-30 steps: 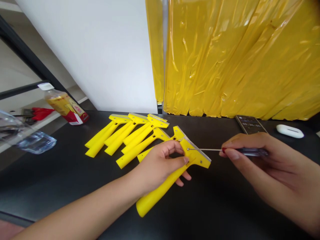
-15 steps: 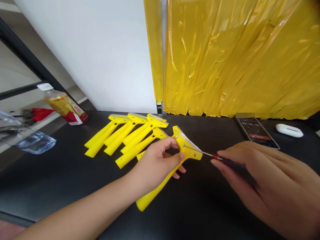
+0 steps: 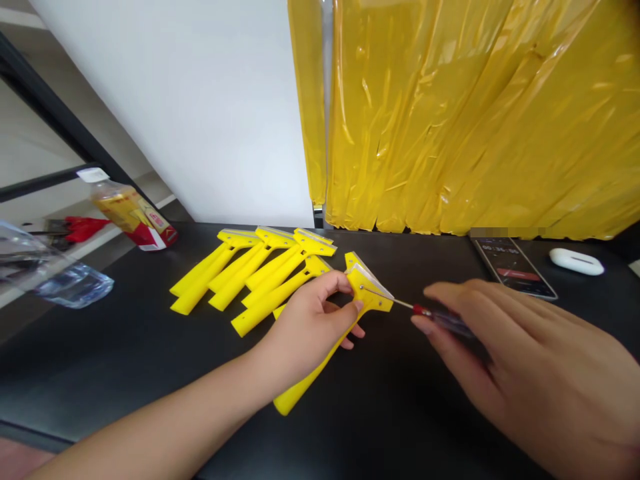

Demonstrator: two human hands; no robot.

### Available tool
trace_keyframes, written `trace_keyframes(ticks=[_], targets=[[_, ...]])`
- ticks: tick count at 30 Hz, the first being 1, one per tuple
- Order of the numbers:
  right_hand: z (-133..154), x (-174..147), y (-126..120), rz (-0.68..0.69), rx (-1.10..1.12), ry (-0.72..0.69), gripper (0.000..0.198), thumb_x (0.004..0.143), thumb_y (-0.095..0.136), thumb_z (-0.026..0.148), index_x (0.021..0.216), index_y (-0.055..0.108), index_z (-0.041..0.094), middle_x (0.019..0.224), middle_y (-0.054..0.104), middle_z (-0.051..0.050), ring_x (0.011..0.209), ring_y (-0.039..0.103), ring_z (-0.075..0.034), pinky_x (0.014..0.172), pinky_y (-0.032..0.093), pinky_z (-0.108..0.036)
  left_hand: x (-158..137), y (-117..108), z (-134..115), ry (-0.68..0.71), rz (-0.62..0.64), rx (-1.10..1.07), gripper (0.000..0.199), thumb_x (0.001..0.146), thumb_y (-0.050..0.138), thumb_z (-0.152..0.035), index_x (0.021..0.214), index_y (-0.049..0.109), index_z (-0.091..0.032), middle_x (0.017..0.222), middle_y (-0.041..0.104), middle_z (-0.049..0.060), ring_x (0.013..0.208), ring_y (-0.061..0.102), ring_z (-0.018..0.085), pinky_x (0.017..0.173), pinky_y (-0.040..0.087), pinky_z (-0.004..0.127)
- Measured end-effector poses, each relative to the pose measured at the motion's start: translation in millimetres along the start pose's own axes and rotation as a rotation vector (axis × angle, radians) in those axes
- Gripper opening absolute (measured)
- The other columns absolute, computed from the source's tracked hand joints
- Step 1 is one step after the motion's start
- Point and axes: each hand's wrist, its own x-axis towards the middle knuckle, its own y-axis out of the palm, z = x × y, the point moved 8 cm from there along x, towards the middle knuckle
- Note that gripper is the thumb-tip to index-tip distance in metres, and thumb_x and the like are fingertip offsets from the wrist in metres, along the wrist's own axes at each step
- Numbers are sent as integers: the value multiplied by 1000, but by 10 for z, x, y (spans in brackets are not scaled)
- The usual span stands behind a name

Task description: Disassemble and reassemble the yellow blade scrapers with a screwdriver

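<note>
Two hands (image 3: 313, 317) (image 3: 530, 360), one screwdriver (image 3: 421, 310)

A smooth black tabletop (image 3: 410, 413) stretches from near to far. Along its far side stand a plain white panel (image 3: 200, 107) on the left and wrinkled, glossy yellow plastic sheeting (image 3: 475, 127) on the right, catching bright glints. A black bar (image 3: 50, 110) slants down at far left.

Phone screen (image 3: 513, 263): digits starting "00:3", rest blurred. Bottle label (image 3: 155, 219): print illegible.
</note>
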Motion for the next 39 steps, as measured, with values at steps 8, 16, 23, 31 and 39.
trace_keyframes(ticks=[8,16,23,31,39], targets=[[43,67,31,-16,-142,-65,16,109,54,27,115,62,14,94,72,-11,77,71,-28,69,45,-43,10,-10,34,-6,1,13,22,95,72,-37,99,57,-22,104,63,0,73,74,15,59,61,27],[87,54,45,10,-18,-46,15,111,47,25,101,57,22,71,64,-1,55,64,-20,55,41,-38,0,-39,2,25,-25,54,21,96,71,-38,99,58,-23,98,67,1,76,74,16,61,61,27],[36,64,62,18,-15,-11,24,112,46,31,90,53,24,65,60,0,48,61,-19,50,39,-37,10,-45,18,14,-30,60,20,97,71,-38,101,59,-23,99,68,2,76,74,17,61,61,28],[15,58,90,30,37,10,23,111,48,32,91,55,23,69,61,0,51,63,-19,52,41,-36,0,-49,18,23,-20,75,17,98,70,-37,104,61,-23,100,67,1,78,73,17,63,62,28],[0,59,93,21,19,17,25,113,45,33,97,59,21,73,64,-2,55,66,-19,52,42,-35,7,-63,30,28,-26,81,18,98,70,-38,104,61,-23,97,67,0,79,74,17,62,62,28]])
